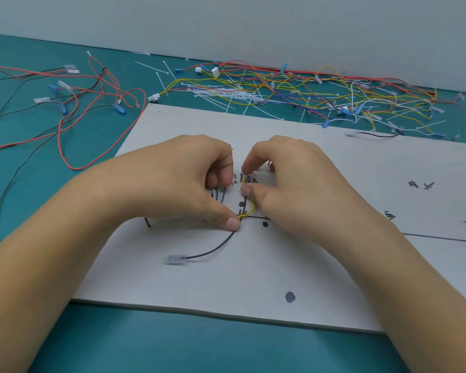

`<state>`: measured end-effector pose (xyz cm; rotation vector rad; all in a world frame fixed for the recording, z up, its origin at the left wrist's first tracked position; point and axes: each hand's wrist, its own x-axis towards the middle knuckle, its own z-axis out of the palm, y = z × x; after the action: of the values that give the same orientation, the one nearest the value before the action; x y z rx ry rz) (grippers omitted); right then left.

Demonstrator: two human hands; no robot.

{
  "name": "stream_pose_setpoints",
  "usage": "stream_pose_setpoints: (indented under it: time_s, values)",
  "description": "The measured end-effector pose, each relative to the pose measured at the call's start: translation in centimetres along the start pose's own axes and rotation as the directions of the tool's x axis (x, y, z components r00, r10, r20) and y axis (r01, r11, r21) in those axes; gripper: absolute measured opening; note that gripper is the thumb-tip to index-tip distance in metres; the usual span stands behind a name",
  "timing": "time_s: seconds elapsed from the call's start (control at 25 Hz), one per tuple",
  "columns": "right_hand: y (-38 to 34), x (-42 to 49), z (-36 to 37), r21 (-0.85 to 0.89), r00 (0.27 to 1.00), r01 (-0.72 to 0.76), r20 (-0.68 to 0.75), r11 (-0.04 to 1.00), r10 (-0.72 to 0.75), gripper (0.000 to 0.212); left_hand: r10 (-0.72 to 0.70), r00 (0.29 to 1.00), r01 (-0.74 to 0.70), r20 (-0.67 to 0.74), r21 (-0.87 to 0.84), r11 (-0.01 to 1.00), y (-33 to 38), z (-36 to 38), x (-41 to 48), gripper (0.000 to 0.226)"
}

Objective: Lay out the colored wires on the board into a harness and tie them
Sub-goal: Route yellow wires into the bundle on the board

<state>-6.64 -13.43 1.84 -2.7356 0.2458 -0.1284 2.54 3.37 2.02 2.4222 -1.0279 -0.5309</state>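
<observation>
two hands on the yellow wire at the middle of the board

we see both hands low over the pale board (253, 278), which lies on the teal counter (65, 345). the left hand (189, 181) has its fingers curled down over a few blue wires (223, 196), so its grip is closed on them, and its thumb tip presses down where the yellow wire (250, 211) meets a black wire (213, 250). the right hand (288, 181) pinches the yellow wire between thumb and forefinger, grip clamped on it just above a short loop that bows out to the right. the loop runs between the two thumbs, beside a few short dark pins standing in the board.

the black wire curves out from under the left thumb toward us and ends in a clear connector (176, 258) lying flat on the board. one more pin (148, 222) stands near the left wrist. black dots (290, 296), drawn lines and handwritten marks show on the board.

behind the board, on the counter, lies a tangled heap of wires (307, 95) in yellow, red, blue and white, with white zip ties (218, 94) scattered beside it. to the left, well apart, loose red and black wires (92, 103) sprawl over the counter.
</observation>
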Motion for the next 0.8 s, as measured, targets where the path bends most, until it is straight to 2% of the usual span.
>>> stream_pose_setpoints:
  time_s: [0.12,0.28,0.52,0.8]
  values:
    - [0.04,0.00,-0.01,-0.006,0.999,0.029,0.042,1.000,-0.028,0.030,-0.004,1.000,0.004,-0.008,0.010,1.000,0.04,0.16,0.16,0.058]
    - [0.12,0.11,0.05,0.090,0.997,0.048,0.048,0.995,-0.053,0.036,-0.013,1.000,0.013,-0.010,0.015,1.000,0.06,0.21,0.22,0.058]
    - [0.45,0.23,0.45,0.219,0.997,0.060,-0.052,0.974,-0.050,0.036,-0.018,1.000,0.018,-0.008,0.006,1.000,0.12,0.17,0.22,0.060]
    - [0.39,0.25,0.41,0.300,0.982,0.089,-0.184,0.950,-0.034,0.034,-0.009,1.000,0.008,-0.012,-0.028,1.000,0.36,0.14,-0.02,0.077]
